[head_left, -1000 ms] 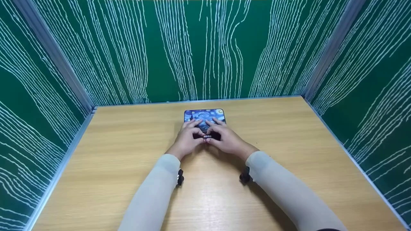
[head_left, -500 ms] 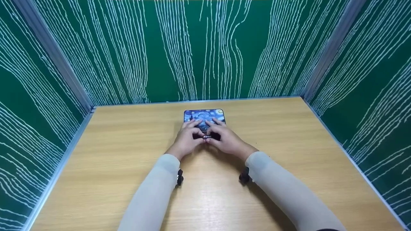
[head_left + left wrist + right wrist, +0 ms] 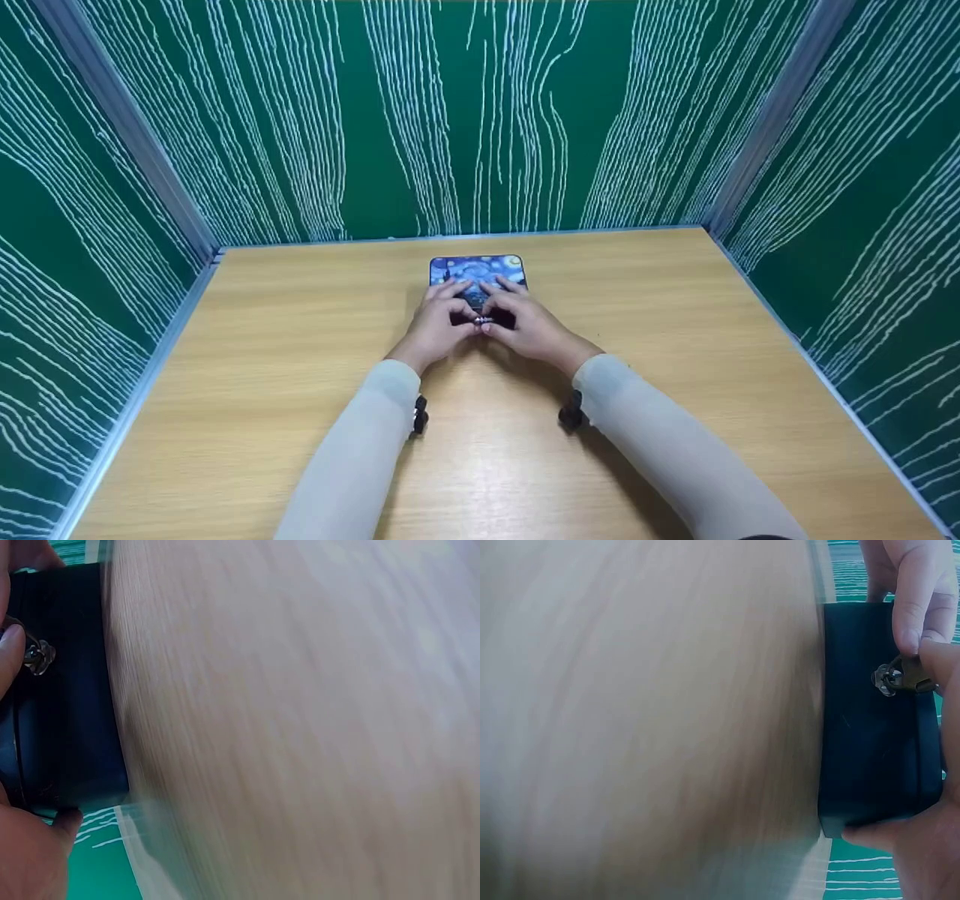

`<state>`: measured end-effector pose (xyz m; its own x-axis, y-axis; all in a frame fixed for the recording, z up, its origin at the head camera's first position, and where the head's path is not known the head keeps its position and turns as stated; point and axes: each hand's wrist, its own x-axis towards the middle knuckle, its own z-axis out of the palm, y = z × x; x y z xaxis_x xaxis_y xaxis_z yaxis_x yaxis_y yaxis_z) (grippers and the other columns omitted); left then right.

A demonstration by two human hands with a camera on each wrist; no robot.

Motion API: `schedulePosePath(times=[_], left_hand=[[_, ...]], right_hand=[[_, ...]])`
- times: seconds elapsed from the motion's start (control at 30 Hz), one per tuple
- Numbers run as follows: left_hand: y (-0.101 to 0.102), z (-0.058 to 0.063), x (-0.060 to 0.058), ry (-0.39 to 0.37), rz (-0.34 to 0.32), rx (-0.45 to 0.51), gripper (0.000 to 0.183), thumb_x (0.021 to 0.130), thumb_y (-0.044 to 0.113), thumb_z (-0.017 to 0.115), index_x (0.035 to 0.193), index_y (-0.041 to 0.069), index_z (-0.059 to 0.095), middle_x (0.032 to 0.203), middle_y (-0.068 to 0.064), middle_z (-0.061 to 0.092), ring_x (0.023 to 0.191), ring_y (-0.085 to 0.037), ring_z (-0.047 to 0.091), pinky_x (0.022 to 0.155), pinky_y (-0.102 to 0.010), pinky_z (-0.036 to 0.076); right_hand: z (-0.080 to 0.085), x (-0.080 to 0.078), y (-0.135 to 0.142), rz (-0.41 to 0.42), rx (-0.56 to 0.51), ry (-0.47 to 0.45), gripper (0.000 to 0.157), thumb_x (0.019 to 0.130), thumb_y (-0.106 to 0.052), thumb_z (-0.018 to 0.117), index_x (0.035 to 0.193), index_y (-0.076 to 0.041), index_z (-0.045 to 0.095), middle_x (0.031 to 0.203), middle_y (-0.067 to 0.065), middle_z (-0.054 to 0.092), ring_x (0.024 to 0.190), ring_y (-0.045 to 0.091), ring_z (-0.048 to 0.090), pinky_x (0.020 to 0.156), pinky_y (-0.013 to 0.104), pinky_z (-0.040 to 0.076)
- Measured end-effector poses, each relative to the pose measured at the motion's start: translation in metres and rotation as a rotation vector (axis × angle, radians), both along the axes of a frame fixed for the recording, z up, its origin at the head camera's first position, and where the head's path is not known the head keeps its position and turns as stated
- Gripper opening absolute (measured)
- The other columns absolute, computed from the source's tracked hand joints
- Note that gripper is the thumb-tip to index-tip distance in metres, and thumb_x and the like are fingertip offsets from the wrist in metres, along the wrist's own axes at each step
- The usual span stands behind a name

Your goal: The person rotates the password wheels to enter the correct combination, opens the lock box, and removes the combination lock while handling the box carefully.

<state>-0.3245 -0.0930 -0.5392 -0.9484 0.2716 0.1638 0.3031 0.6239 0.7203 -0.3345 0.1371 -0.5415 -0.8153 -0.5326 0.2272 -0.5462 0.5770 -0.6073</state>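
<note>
A tin-like box with a blue starry-night picture lid (image 3: 476, 268) sits at the far middle of the table. Its dark front wall (image 3: 862, 757) bears a metal clasp (image 3: 889, 680) with a brass-coloured tab (image 3: 913, 675). Thumb and forefinger of my left hand (image 3: 437, 322) pinch the clasp from the left, while its other fingers spread over the box. From the right, my right hand (image 3: 531, 324) does likewise, thumb and forefinger at the same tab. In the left wrist view, fingertips partly hide the clasp (image 3: 39, 658). A finger touches the box's side (image 3: 67, 795).
The wooden table (image 3: 300, 360) spreads around the box. Green walls with white wavy lines (image 3: 397, 112) enclose it at the back and both sides, joined by grey corner posts (image 3: 139, 142). Small black wrist devices (image 3: 571, 412) hang under the sleeves.
</note>
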Motion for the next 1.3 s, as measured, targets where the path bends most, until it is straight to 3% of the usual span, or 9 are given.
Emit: schedulePosePath(times=[0.67, 0.97, 1.3], left_hand=[[0.0000, -0.0013, -0.0009, -0.022, 0.003, -0.004, 0.004, 0.099, 0.020, 0.090, 0.098, 0.019, 0.086, 0.179, 0.007, 0.050, 0.177, -0.030, 0.026, 0.145, -0.056, 0.021], [0.0009, -0.0017, -0.0014, 0.004, 0.000, -0.023, 0.004, 0.099, 0.020, 0.089, 0.097, 0.019, 0.086, 0.178, 0.005, 0.052, 0.176, -0.031, 0.028, 0.145, -0.055, 0.022], [0.0003, -0.0007, -0.0002, 0.011, 0.002, -0.015, 0.004, 0.099, 0.017, 0.089, 0.100, 0.016, 0.086, 0.178, 0.005, 0.052, 0.176, -0.031, 0.027, 0.145, -0.055, 0.021]], right_hand=[[-0.0026, -0.0020, 0.0013, 0.010, -0.007, 0.010, 0.011, 0.109, -0.024, 0.078, 0.117, -0.017, 0.074, 0.183, 0.005, 0.042, 0.177, 0.043, 0.023, 0.140, 0.072, 0.023], [-0.0024, -0.0012, 0.0019, 0.026, -0.037, 0.019, 0.010, 0.109, -0.023, 0.077, 0.116, -0.016, 0.076, 0.181, 0.008, 0.045, 0.176, 0.046, 0.025, 0.138, 0.075, 0.023], [-0.0018, -0.0030, 0.0024, 0.004, -0.003, -0.016, 0.015, 0.110, -0.030, 0.077, 0.120, -0.018, 0.074, 0.183, 0.002, 0.042, 0.178, 0.039, 0.021, 0.140, 0.072, 0.022]])
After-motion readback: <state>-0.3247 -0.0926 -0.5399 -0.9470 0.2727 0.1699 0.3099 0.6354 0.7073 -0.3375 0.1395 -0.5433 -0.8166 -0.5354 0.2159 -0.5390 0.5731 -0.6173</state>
